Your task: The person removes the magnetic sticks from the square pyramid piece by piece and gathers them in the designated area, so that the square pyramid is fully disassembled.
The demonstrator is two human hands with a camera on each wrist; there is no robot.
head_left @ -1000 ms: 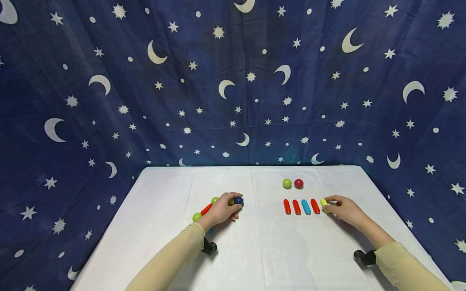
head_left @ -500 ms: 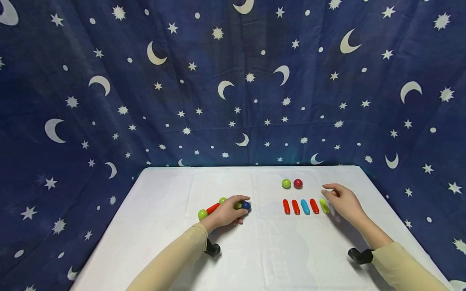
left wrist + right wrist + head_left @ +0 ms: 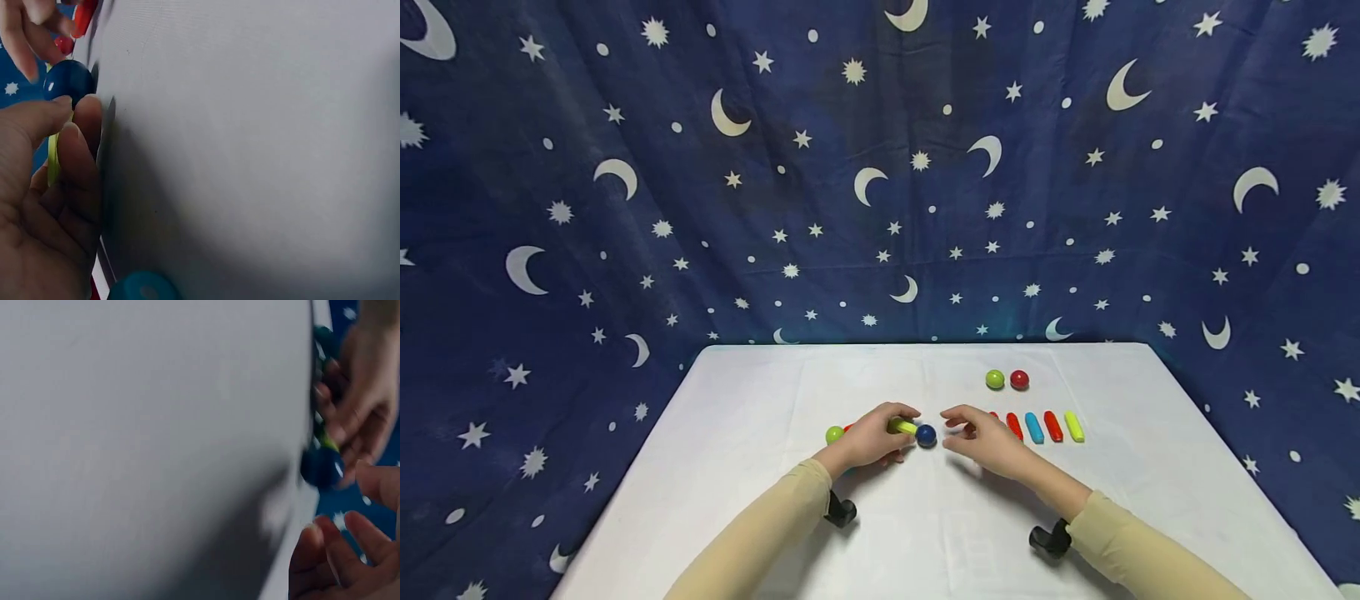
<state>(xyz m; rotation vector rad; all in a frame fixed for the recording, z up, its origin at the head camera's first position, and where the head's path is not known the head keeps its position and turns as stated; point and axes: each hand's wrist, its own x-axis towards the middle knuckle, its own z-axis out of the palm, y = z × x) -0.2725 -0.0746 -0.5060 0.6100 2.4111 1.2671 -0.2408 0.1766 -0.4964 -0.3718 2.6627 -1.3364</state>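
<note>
My left hand pinches a yellow rod between thumb and fingers, low over the white table. A dark blue ball sits at the rod's right end, just past the thumb tip in the left wrist view. Behind this hand show a green ball and a bit of red rod; most of that group is hidden. A teal ball appears at the bottom of the left wrist view. My right hand holds nothing, its thumb and fingers parted just right of the blue ball.
Right of my right hand lies a row of rods, red, blue, red and yellow, with another red one mostly covered. A green ball and a red ball stand behind them. A starry curtain hangs behind the table.
My right hand has let go of the yellow rod at the row's right end and moved left to the blue ball. My left hand has shifted right with its rod and balls.
</note>
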